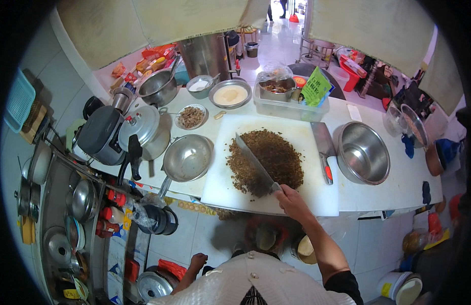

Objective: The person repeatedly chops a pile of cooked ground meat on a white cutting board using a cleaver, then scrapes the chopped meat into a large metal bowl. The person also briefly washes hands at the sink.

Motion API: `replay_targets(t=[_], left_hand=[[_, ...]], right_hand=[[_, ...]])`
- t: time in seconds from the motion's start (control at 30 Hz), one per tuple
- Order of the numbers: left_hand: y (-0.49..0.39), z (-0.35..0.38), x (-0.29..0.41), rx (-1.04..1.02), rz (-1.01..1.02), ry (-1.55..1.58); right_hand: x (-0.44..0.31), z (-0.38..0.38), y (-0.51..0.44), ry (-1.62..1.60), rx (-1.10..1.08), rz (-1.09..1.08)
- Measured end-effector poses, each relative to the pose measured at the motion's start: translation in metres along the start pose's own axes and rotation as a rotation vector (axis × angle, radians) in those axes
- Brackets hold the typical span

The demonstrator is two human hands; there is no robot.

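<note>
My right hand grips the handle of a cleaver. Its blade lies across a mound of brown chopped food, which looks like finely minced meat or mushroom. The mound spreads over a thick white cutting board, with loose crumbs around its edge. On the board's right side rests a second cleaver with a red and grey handle. My left hand hangs low by my side, away from the table; its fingers look curled, and I see nothing in it.
Right of the board stands a deep steel pot. A steel strainer or pan, a pressure cooker and a small bowl of minced food are on the left. Behind the board sit a plastic bin and a bowl of pale liquid.
</note>
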State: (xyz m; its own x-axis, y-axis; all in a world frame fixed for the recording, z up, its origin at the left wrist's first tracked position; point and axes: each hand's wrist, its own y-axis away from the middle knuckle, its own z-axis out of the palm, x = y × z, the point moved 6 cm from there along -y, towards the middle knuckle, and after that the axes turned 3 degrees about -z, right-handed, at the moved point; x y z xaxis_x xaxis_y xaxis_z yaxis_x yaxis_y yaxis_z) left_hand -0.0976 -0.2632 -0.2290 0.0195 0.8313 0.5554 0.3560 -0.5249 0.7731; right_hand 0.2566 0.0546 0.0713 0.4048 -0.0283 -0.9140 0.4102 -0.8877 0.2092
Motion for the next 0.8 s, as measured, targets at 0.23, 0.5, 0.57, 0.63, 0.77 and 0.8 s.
replay_targets(t=[0.23, 0.5, 0.57, 0.63, 0.77, 0.8], left_hand=[[-0.003, 0.0, 0.002, -0.021, 0.086, -0.037], [0.02, 0.006, 0.03, -0.016, 0.031, -0.064], [0.019, 0.005, 0.032, -0.013, 0.031, -0.047], [0.019, 0.002, 0.022, -0.016, 0.025, -0.003], [0.01, 0.01, 0.025, -0.063, 0.049, 0.013], [0.009, 0.013, 0.029, -0.073, 0.055, -0.01]], right_hand=[[0.026, -0.003, -0.009, 0.207, 0.14, -0.023], [0.039, -0.021, -0.02, 0.069, 0.252, -0.012], [0.037, -0.027, -0.019, -0.015, 0.211, 0.024], [0.012, -0.032, -0.006, -0.12, 0.208, 0.048], [0.03, -0.045, -0.002, -0.114, 0.385, -0.005], [0.052, -0.046, -0.01, -0.062, 0.404, 0.003]])
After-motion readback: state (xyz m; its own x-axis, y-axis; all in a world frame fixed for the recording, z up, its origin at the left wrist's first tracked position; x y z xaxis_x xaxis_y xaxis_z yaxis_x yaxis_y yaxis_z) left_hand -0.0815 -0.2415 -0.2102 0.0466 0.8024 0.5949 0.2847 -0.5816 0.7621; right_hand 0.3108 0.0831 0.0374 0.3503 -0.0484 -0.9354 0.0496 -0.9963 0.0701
